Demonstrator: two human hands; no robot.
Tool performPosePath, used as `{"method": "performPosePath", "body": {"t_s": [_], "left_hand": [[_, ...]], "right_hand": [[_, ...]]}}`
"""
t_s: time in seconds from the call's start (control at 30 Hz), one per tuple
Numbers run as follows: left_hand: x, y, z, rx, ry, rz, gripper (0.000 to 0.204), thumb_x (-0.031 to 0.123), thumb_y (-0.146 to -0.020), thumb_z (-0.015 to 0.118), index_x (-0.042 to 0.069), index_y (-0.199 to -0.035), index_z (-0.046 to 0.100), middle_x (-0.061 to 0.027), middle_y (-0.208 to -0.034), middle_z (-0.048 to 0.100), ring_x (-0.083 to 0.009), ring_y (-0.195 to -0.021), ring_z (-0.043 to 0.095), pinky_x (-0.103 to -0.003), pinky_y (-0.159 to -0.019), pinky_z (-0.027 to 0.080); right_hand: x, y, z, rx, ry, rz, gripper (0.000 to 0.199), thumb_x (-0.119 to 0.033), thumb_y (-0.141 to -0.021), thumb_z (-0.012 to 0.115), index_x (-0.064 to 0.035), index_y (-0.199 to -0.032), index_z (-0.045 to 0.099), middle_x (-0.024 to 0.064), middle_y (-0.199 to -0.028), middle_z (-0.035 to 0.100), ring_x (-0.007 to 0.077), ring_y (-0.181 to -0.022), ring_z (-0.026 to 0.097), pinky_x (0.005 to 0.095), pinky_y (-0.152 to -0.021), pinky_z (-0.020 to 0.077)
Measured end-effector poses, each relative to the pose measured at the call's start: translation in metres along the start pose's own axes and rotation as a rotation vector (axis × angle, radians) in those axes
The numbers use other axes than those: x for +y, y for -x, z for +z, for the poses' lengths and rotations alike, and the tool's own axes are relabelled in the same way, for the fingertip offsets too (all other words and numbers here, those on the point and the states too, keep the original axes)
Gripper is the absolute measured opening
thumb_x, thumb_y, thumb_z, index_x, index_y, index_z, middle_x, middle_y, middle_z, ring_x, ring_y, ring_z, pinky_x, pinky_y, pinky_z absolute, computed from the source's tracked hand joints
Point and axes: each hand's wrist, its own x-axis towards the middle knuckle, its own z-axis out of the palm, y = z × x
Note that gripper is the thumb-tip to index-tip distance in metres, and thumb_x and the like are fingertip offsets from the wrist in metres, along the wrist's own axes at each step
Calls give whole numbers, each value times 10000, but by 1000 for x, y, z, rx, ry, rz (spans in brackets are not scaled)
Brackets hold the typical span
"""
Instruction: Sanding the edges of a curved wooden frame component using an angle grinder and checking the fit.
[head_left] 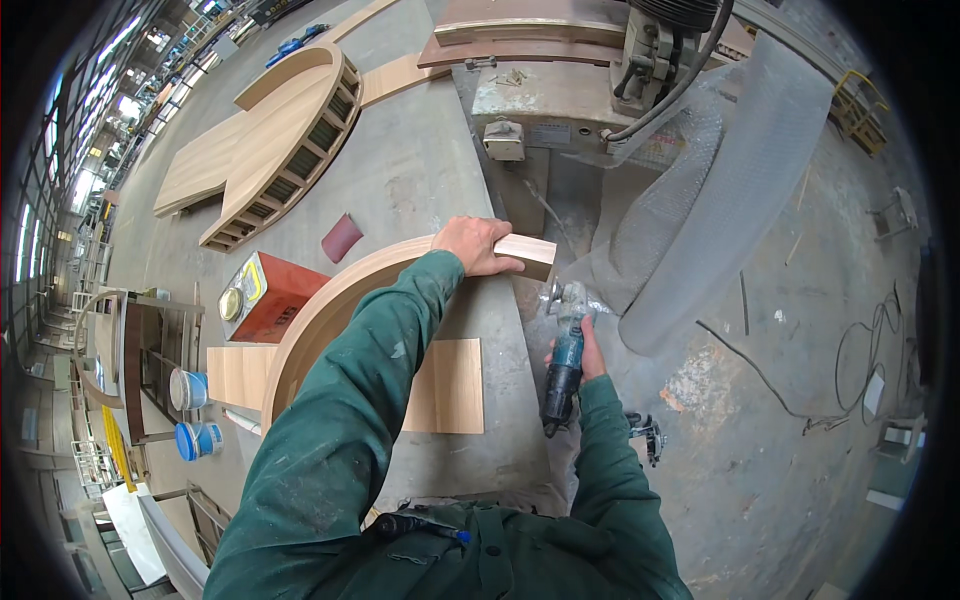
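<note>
Curved wooden piece (pixel 345 280) over grey tabletop (pixel 400 160); left hand (pixel 470 245) gripping its end, right hand (pixel 594 352) clasping grinder (pixel 566 350); scuffed floor (pixel 740 520) alongside.

Open lane on the grey tabletop (pixel 410 175) ahead of the left hand (pixel 472 246), reaching up to the slatted curved frame (pixel 310 150); a flat red-brown scrap (pixel 342 238) lies low at its near left. Leftward, the curved wooden piece (pixel 345 290) bars the way, red can (pixel 285 295) close outside the arc. Tight gap between the piece's end and the grinder (pixel 566 360). Beyond the right hand (pixel 594 350), bubble wrap (pixel 730 200) blocks forward. Bare floor (pixel 740 490) rightward, past a metal object (pixel 652 437) near the right forearm.
</note>
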Motion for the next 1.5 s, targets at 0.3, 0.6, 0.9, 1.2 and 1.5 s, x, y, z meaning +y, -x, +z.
{"method": "performPosePath", "body": {"t_s": [0.3, 0.6, 0.9, 1.2, 1.5], "left_hand": [[-23, 20, 13, 219, 206, 88, 600, 649, -711, 727, 135, -1017, 694, -136, -917, 710, -366, -882, 687, -482, -769, 545], [-8, 25, 6, 120, 118, 74, 547, 572, -707, 746, 85, -947, 677, -122, -938, 707, -334, -893, 696, -460, -765, 556], [-2, 20, 9, 145, 38, 89, 589, 590, -709, 730, 97, -1024, 664, -117, -961, 716, -312, -889, 709, -439, -750, 560], [3, 36, 21, 331, -184, 161, 607, 522, -770, 735, 151, -1215, 553, -39, -1121, 575, -226, -1078, 546, -392, -874, 451], [-18, 72, 39, 476, -177, 101, 695, 305, -828, 716, 172, -1447, 431, -81, -1263, 539, -263, -1188, 513, -446, -1040, 391]], "right_hand": [[28, 131, 11, 108, -35, -121, 383, -415, -963, 570, -60, -1105, 578, 127, -901, 681, 303, -724, 679, 456, -655, 591], [93, 219, -5, -102, -233, -386, 635, -505, -842, 683, -39, -1236, 509, 132, -1054, 600, 316, -893, 629, 495, -819, 546], [104, 237, -19, -141, -323, -243, 626, -530, -814, 698, -33, -1174, 573, 154, -1135, 605, 328, -1013, 609, 499, -898, 539], [95, 267, 5, 65, -11, -299, 601, -463, -875, 583, -23, -1278, 500, 141, -1112, 591, 306, -994, 600, 434, -911, 515], [90, 268, 12, 195, -17, -160, 649, -405, -899, 553, -7, -1403, 450, 154, -1120, 598, 317, -1026, 606, 445, -936, 511]]}}
